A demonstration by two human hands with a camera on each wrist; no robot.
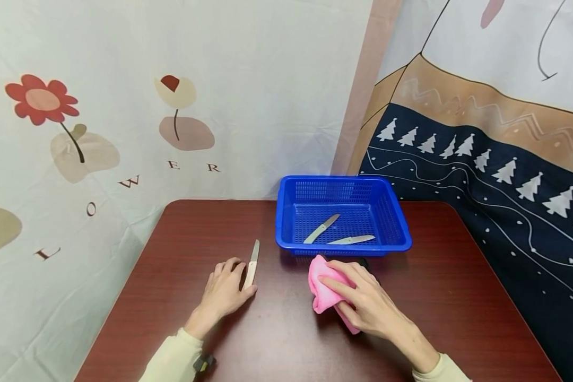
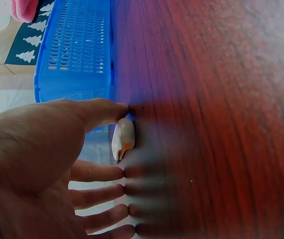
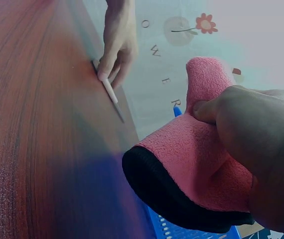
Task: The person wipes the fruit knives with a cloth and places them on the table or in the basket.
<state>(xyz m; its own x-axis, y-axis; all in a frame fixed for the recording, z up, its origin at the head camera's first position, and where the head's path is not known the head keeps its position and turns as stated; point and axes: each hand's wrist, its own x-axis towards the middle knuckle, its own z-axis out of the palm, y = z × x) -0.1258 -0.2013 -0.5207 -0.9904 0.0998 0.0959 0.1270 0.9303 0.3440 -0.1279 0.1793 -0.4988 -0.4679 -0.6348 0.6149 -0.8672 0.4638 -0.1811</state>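
Note:
A knife (image 1: 252, 267) with a pale handle lies on the table, its blade pointing away. My left hand (image 1: 223, 289) is spread around the handle, fingertips down by the tabletop. In the left wrist view the thumb (image 2: 104, 110) is right at the handle (image 2: 124, 135), while the other fingers stand a little apart from it. My right hand (image 1: 365, 297) grips a folded pink cloth (image 1: 323, 286) above the table, in front of the basket. Its dark edge (image 3: 167, 191) shows in the right wrist view.
At the back of the brown table (image 1: 210, 228) stands a blue perforated basket (image 1: 396, 233). Two more knives, one at the left (image 1: 322, 228) and one at the front (image 1: 353, 240), lie inside it. A printed curtain (image 1: 267, 95) hangs behind the table.

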